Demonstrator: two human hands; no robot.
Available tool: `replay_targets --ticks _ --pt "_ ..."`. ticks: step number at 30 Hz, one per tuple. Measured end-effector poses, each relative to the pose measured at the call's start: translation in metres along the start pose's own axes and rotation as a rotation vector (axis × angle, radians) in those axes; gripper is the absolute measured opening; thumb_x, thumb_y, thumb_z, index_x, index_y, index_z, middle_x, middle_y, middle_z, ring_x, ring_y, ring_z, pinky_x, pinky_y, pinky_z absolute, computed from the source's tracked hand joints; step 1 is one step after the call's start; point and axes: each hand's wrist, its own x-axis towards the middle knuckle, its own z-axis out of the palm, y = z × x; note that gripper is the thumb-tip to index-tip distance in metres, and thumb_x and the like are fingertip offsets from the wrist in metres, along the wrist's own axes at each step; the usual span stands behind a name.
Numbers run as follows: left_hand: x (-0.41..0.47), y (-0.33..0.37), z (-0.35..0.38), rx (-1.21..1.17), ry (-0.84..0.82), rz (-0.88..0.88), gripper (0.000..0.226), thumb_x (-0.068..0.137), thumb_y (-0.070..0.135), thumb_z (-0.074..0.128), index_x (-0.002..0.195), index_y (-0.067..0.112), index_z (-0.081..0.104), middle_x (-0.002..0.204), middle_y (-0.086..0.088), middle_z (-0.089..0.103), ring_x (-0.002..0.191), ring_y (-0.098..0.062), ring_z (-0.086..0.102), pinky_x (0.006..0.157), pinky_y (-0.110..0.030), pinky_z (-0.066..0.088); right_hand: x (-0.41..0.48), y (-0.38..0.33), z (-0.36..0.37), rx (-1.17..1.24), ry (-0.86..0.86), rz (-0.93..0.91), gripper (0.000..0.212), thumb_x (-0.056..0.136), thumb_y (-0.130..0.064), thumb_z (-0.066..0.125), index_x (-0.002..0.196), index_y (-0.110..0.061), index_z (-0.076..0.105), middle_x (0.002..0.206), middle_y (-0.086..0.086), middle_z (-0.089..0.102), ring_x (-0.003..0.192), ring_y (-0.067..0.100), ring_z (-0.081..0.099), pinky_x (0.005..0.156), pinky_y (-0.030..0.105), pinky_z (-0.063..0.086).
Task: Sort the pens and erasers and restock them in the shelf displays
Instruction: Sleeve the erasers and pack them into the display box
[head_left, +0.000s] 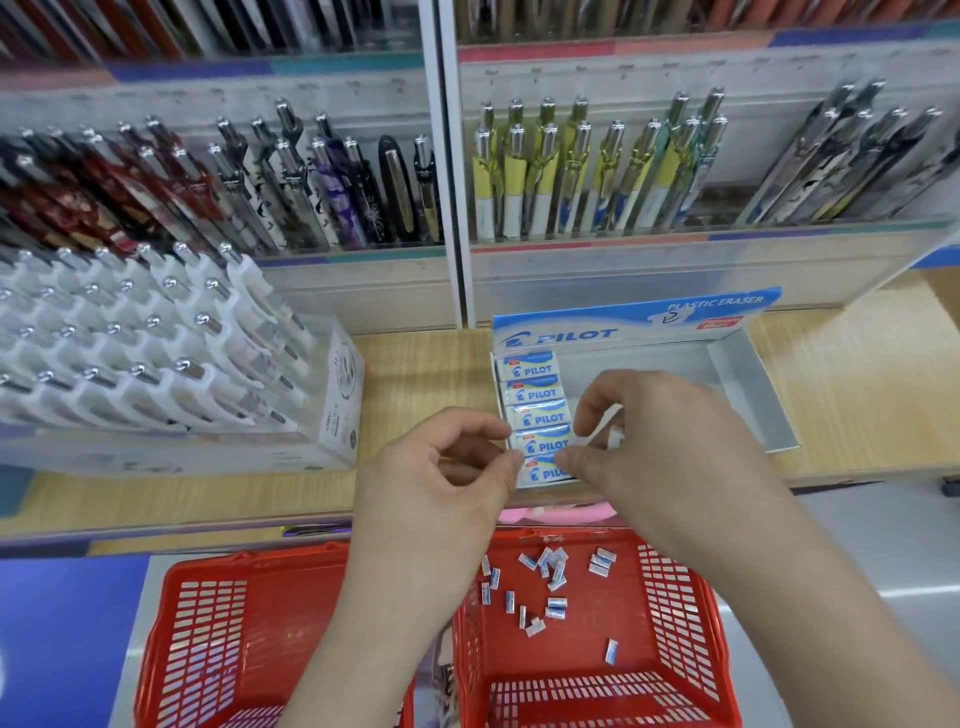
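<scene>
Your left hand (441, 467) has its fingers curled in, with only a narrow gap between index and thumb. The thumb tip meets the left end of the front eraser (543, 474). You cannot tell whether that hand really grips the eraser or only touches it.

Your right hand (654, 441) is curled too. Its thumb and index are drawn close on the right end of the fourth eraser (540, 444), and the thumb tip lies on the seam between that eraser and the front one. A bit of white shows under the curled fingers; what it is cannot be made out.

Both erasers belong to a row of five lying flat, touching edge to edge, along the left wall of the eraser box (753, 395). The rest of the box floor, toward 3 o'clock of the row, is bare. The box sits on the wooden shelf (415, 364).

At 6 o'clock of your hands, below the shelf edge, the right red basket (675, 597) holds the loose erasers (550, 571), scattered. The left red basket (208, 623) stands just beside it at 9 o'clock. At 10 o'clock of your hands stands the white pen rack (156, 338), and at 12 o'clock rows of pens (571, 171) stand upright.
</scene>
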Motion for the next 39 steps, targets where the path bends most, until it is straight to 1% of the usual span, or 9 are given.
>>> replay_targets --ticks 10,12,13,15,18,21,28,34,39 --pt "0.000 0.002 0.001 0.076 -0.011 0.036 0.019 0.076 0.014 0.075 0.073 0.032 0.070 0.066 0.014 0.067 0.057 -0.001 0.060 0.052 -0.008 0.042 0.008 0.007 -0.003 0.100 -0.066 -0.012 0.015 0.078 -0.034 0.072 0.079 -0.025 0.060 0.075 -0.011 0.060 0.069 0.007 0.056 0.053 0.020 0.040" --pt "-0.002 0.007 0.000 0.092 0.015 0.093 0.018 0.078 0.016 0.072 0.072 0.032 0.070 0.069 0.015 0.068 0.061 -0.001 0.061 0.055 -0.007 0.042 0.003 0.011 -0.007 0.562 -0.079 0.067 0.007 0.088 -0.018 0.061 0.086 -0.022 0.065 0.079 -0.007 0.069 0.070 0.006 0.063 0.058 0.014 0.048" --pt "-0.004 0.010 0.000 0.072 0.026 0.115 0.017 0.078 0.016 0.072 0.073 0.032 0.071 0.070 0.015 0.068 0.062 0.000 0.060 0.056 -0.007 0.042 0.000 0.012 -0.010 0.882 -0.120 0.112 0.019 0.091 -0.006 0.053 0.087 -0.018 0.068 0.082 -0.002 0.072 0.072 0.005 0.067 0.064 0.013 0.052" --pt "-0.010 0.020 0.003 -0.027 -0.004 0.137 0.015 0.075 0.018 0.074 0.076 0.032 0.072 0.070 0.013 0.069 0.062 -0.001 0.061 0.057 -0.009 0.044 -0.006 0.014 -0.012 1.439 -0.200 0.190 0.027 0.089 0.008 0.045 0.090 -0.007 0.067 0.091 0.013 0.073 0.086 0.018 0.072 0.080 0.026 0.058" --pt "-0.021 0.035 0.013 -0.127 -0.120 0.150 0.032 0.064 0.028 0.082 0.090 0.041 0.068 0.074 0.011 0.069 0.064 -0.005 0.064 0.059 -0.013 0.049 -0.012 0.014 -0.008 1.717 -0.214 0.214 0.016 0.082 -0.001 0.050 0.092 -0.008 0.061 0.104 0.016 0.072 0.099 0.029 0.069 0.093 0.048 0.050" --pt "-0.023 0.041 0.025 -0.147 -0.140 0.171 0.048 0.057 0.022 0.080 0.095 0.046 0.064 0.075 0.013 0.068 0.064 -0.006 0.066 0.059 -0.014 0.051 -0.016 0.014 -0.002 1.808 -0.224 0.224 0.016 0.082 -0.005 0.050 0.093 -0.009 0.061 0.111 0.011 0.071 0.093 0.030 0.065 0.092 0.058 0.045" --pt "-0.017 0.041 0.032 -0.115 -0.041 0.190 0.040 0.069 0.001 0.078 0.083 0.036 0.069 0.071 0.011 0.070 0.065 -0.005 0.066 0.059 -0.012 0.050 -0.021 0.017 -0.001 1.652 -0.157 0.206 0.024 0.081 -0.014 0.057 0.102 -0.009 0.068 0.104 0.012 0.073 0.093 0.024 0.070 0.081 0.039 0.058" --pt "-0.013 0.036 0.029 0.272 0.151 0.486 0.033 0.068 0.012 0.075 0.090 0.034 0.064 0.086 0.020 0.063 0.076 0.007 0.059 0.070 -0.003 0.042 -0.020 0.021 0.000 1.472 -0.083 0.163 0.048 0.058 -0.028 0.080 0.105 -0.019 0.070 0.089 0.010 0.074 0.082 0.021 0.070 0.077 0.031 0.056" --pt "-0.012 0.034 0.029 -0.141 -0.048 0.254 0.043 0.075 -0.003 0.072 0.091 0.037 0.072 0.081 0.013 0.071 0.076 -0.003 0.067 0.068 -0.012 0.051 -0.019 0.026 -0.003 1.510 -0.110 0.172 0.023 0.067 -0.009 0.067 0.089 -0.006 0.073 0.082 0.018 0.074 0.073 0.025 0.072 0.061 0.025 0.057"
